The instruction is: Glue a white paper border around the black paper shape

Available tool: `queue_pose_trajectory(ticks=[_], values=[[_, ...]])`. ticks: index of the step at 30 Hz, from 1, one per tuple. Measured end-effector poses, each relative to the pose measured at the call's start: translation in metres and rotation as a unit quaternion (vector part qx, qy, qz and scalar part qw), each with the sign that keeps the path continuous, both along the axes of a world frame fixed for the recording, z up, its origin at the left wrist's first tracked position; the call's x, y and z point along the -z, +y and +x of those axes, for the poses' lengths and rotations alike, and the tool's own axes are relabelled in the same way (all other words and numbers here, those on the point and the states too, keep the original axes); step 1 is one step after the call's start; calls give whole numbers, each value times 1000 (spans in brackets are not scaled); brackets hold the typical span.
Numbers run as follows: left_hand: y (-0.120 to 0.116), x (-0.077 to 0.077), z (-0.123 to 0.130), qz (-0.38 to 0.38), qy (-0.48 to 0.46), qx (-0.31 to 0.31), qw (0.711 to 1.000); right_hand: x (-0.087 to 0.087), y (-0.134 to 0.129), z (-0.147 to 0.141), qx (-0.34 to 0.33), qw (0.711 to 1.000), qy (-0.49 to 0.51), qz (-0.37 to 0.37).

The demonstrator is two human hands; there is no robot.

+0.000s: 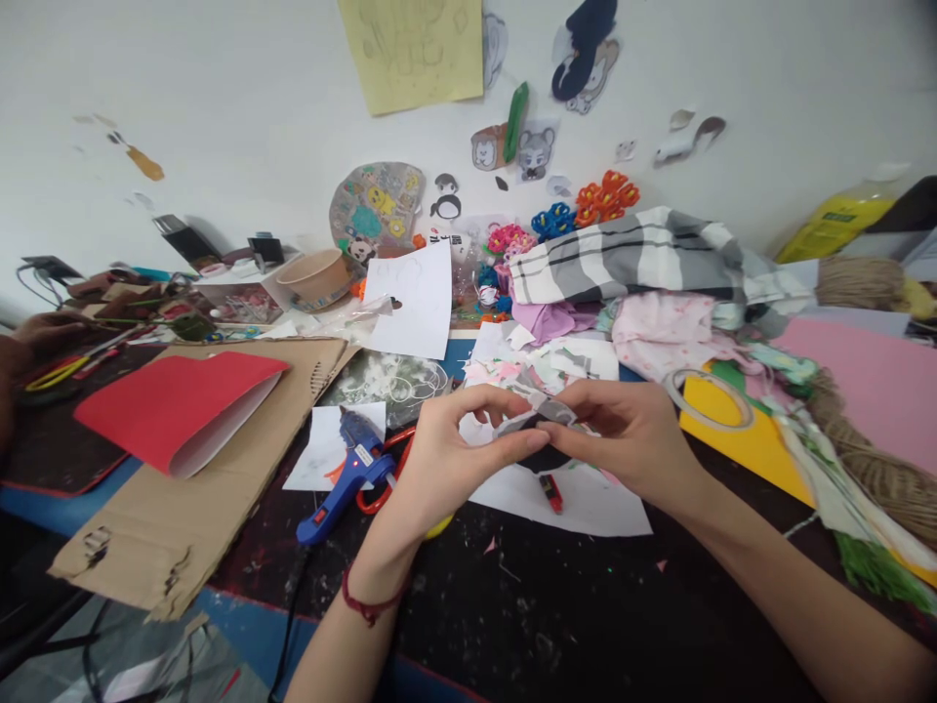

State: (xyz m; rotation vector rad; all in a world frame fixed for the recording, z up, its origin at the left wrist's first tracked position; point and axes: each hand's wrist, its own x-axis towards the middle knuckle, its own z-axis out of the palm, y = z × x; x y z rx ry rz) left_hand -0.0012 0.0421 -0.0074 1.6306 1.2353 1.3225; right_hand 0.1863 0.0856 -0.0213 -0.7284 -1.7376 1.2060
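The grey piece (518,422), with something dark just beneath it, is between the left hand (446,459) and the right hand (636,439); each pinches an edge between thumb and fingertips, likely to keep it steady and both rims within reach. Below the hands, white paper (604,506) carries a red tool (551,494), perhaps shielding the worktop (586,605). Left of the left hand, the glue gun (349,478) has its nozzle over another sheet (305,451), seemingly against drips, with scissors (405,449) close by. Scraps (505,372) lie beyond the hands; right of the right hand, tape (747,415) rests partly on yellow card (765,454).
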Motion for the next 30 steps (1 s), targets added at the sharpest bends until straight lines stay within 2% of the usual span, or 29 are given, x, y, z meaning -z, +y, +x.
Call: queue_pose_trajectory(ticks=[14,24,30], values=[[1,2,-5,-21,-28,27,999,1,0,-1,1,1000,2,-10],[-3,5,7,97,34,-38,994,3,0,-2,10,1000,4,-10],[-1,1,7,78,18,-25,996,4,1,-1,7,999,33,-8]])
